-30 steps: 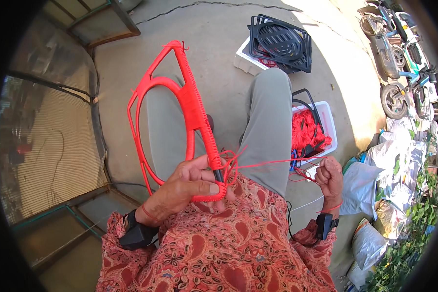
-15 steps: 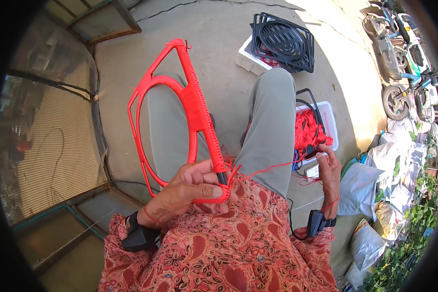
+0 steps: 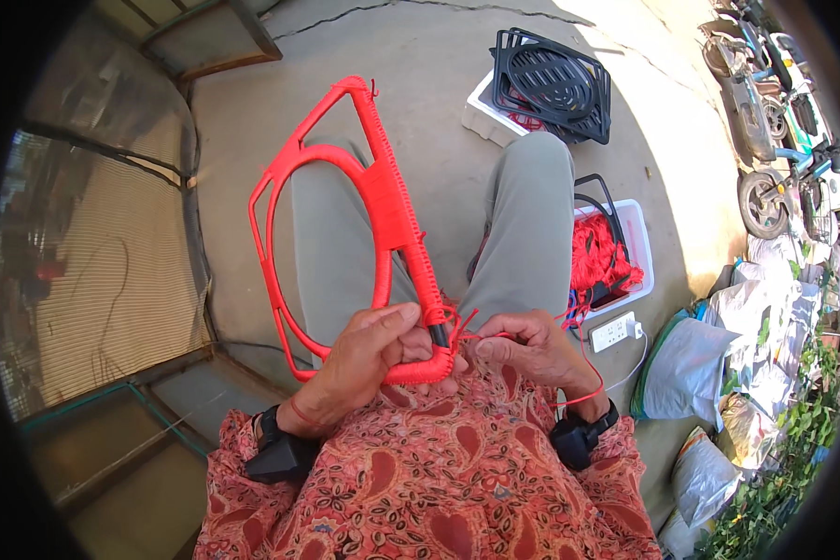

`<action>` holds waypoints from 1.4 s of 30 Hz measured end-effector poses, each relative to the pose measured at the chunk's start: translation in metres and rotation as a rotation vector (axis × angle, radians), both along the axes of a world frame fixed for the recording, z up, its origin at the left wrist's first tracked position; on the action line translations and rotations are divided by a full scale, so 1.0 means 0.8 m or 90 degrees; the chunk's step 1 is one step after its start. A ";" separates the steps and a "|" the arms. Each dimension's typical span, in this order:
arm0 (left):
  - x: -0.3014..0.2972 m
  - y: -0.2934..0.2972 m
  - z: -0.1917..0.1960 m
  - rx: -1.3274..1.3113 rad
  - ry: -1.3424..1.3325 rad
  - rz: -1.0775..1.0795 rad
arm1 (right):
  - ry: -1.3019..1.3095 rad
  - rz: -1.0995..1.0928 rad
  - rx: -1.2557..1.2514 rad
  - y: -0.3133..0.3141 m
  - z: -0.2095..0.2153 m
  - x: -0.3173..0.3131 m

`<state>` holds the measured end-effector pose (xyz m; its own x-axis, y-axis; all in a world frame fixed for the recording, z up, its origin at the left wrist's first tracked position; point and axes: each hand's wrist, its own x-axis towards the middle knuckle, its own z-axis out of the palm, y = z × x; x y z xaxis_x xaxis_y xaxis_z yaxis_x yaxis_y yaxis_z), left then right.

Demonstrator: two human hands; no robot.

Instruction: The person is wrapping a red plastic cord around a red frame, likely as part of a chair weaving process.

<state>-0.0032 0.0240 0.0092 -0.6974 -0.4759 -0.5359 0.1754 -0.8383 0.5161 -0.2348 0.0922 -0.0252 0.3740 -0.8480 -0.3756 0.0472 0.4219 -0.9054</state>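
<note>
Presently, the left hand (image 3: 369, 350) is closed around the lower right corner of a red wrapped frame (image 3: 385, 210), with the thumb lying on top and the fingers passing under it. The frame is held in front of the person, tilted a little to the left, above the legs in grey trousers (image 3: 532, 210). It has a round opening with straight bars around it, and a broad red band joins the ring to the long right bar. Near the left hand, one short dark part (image 3: 439, 334) of this bar is bare of wrapping

The right hand (image 3: 525, 347) is just beside this corner, narrow, with thumb and forefinger pinched together on a thin red cord (image 3: 585, 351). From there the cord runs also near the right wrist and up toward a white tub (image 3: 647, 254), which contains a red bundle (image 3: 599, 257) and some dark pieces. Each wrist carries a black device, the left one (image 3: 285, 455) and the right one (image 3: 577, 441)

Just below the tub, a white power strip (image 3: 612, 332) lies on the floor (image 3: 429, 84). Farther ahead, black slotted frames (image 3: 553, 89) rest on a white box (image 3: 485, 112). On the right side are pale sacks (image 3: 689, 359), green plants (image 3: 765, 504) and parked two-wheelers (image 3: 765, 140)
</note>
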 end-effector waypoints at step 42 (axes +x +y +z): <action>0.001 0.002 -0.003 0.014 -0.016 -0.092 | -0.011 -0.051 -0.022 0.007 0.015 -0.002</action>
<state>-0.0026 0.0257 0.0064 -0.7439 -0.3596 -0.5633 0.0389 -0.8647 0.5007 -0.2362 0.0979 -0.0130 0.3106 -0.8876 -0.3402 0.0949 0.3851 -0.9180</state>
